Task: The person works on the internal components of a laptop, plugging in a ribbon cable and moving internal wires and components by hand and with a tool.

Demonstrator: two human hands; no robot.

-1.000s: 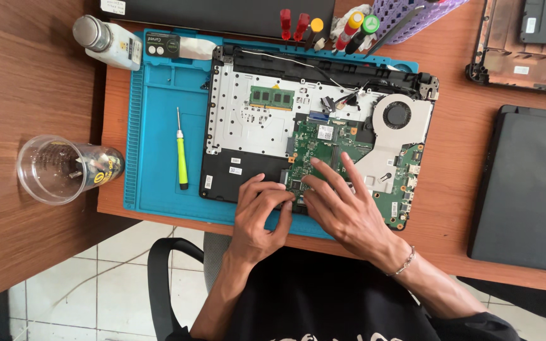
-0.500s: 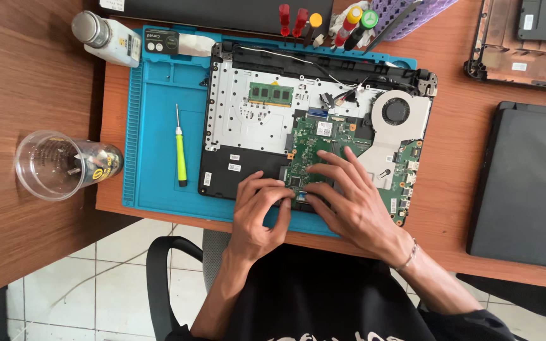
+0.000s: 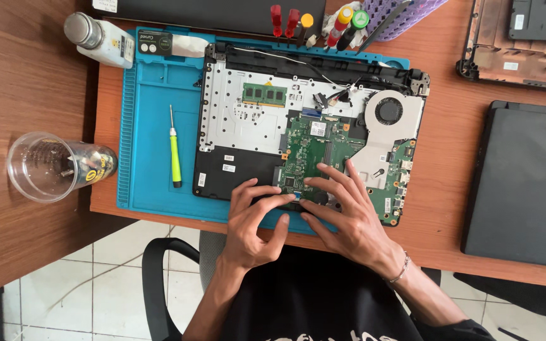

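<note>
An opened laptop base (image 3: 241,126) lies on a blue work mat (image 3: 150,158), its green motherboard (image 3: 314,145) and grey fan (image 3: 390,113) exposed. My left hand (image 3: 254,224) rests at the near edge of the laptop, its fingertips pressing on a small part at the board's lower edge. Just to the right, my right hand (image 3: 345,215) lies with fingers spread over the board's lower part. What the fingertips pinch is too small to make out. A green memory stick (image 3: 263,95) sits in the silver plate.
A green-handled screwdriver (image 3: 174,148) lies on the mat's left. A clear plastic cup (image 3: 55,167) lies on its side at left, a white bottle (image 3: 99,39) at top left. Closed dark laptop (image 3: 526,183) at right, tools in a purple basket (image 3: 374,16) at top.
Both hands have stayed at the board's lower edge; the fingers shifted slightly, the left fingertips curling onto the small part.
</note>
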